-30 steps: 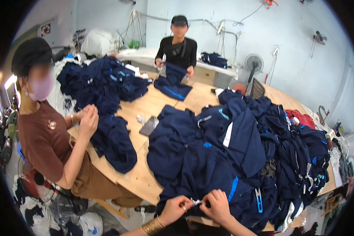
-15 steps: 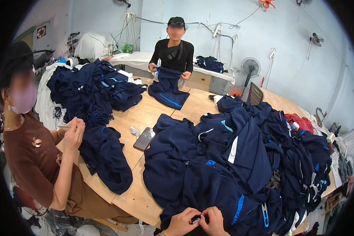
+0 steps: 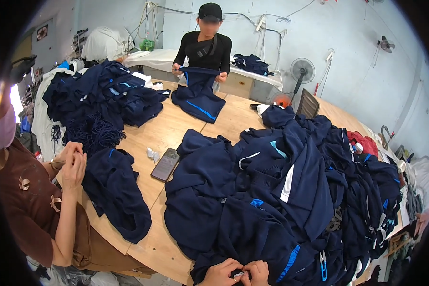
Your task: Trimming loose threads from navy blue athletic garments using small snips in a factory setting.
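Note:
At the near edge of the table, my left hand (image 3: 224, 273) and my right hand (image 3: 256, 273) meet with their fingertips pinched together. Both are closed on the edge of a navy garment (image 3: 257, 229) that spreads out before them. A small dark and whitish bit shows between the fingers, too small to name. A bright blue strip (image 3: 288, 263) runs along the garment to the right of my right hand. Farther right, blue-handled thread snips (image 3: 323, 267) lie on the navy cloth.
A large heap of navy garments (image 3: 310, 176) covers the table's right side. A phone (image 3: 165, 165) and crumpled white scraps (image 3: 152, 154) lie on the wooden table (image 3: 145, 126). One co-worker (image 3: 57, 205) stands at left; another (image 3: 206, 47) across the table holds up a navy garment (image 3: 199, 97).
The view has tilted and shifted slightly, so the table and heap sit a little differently. My hands stay pinched at the garment's edge. The co-worker across the table still holds the garment.

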{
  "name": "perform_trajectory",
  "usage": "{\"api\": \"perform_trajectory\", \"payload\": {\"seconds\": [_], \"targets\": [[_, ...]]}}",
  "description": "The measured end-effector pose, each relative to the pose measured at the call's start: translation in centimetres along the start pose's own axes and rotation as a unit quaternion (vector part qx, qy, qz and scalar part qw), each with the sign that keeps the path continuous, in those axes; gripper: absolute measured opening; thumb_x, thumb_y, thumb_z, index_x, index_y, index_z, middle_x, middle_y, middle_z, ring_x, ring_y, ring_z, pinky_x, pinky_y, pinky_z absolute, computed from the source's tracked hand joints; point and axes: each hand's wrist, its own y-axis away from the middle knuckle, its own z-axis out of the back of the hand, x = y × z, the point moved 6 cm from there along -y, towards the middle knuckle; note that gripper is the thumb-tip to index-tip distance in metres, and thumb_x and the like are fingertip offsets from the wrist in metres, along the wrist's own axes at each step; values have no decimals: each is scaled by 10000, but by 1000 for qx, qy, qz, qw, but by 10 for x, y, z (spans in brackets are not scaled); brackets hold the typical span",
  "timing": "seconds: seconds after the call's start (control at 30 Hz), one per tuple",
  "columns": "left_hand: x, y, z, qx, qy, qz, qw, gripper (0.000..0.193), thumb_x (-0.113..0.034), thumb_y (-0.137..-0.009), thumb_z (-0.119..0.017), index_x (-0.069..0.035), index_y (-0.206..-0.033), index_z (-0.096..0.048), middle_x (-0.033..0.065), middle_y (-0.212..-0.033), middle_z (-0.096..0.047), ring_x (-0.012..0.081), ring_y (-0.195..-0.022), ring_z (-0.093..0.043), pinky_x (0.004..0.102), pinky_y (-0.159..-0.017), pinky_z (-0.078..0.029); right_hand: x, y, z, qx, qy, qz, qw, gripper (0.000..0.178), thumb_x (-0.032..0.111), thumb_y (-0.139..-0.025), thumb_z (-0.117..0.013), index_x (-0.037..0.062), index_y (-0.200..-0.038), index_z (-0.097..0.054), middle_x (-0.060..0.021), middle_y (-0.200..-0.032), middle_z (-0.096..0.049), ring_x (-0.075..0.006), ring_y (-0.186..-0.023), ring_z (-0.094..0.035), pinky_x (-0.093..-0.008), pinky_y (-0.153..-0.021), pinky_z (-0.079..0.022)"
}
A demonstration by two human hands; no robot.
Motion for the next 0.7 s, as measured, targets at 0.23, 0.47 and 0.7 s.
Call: {"api": "perform_trajectory", "payload": {"seconds": [0.23, 0.47, 0.7], "targets": [[-4, 7, 4, -11, -18, 8, 1000, 158, -111, -720, -633, -42, -841, -559, 99, -778, -550, 289, -662, -570, 325, -575, -462, 7, -1, 0, 14, -19, -6, 1000, 111, 98, -705, -578, 75, -793, -515, -89, -769, -522, -274, -726, -485, -373, -645, -341], [-22, 16, 31, 31, 36, 62, 997, 196, -173, -710, -734, -53, -758, -586, 34, -714, -542, 127, -525, -499, 244, -488, -405, 36, -9, 30, 267, 45, 12, 963, 515, 386, -740, -674, 71, -1118, -524, -115, -949, -548, -278, -867, -550, -360, -765, -442], [-40, 21, 64, -136, 155, 36, 978, 183, -13, -758, -637, -51, -902, -531, 37, -978, -492, 73, -718, -467, 195, -621, -402, 19, -49, 17, 270, -234, -100, 929, 332, 157, -685, -638, 34, -985, -567, -144, -882, -624, -270, -863, -622, -333, -711, -485]]}}
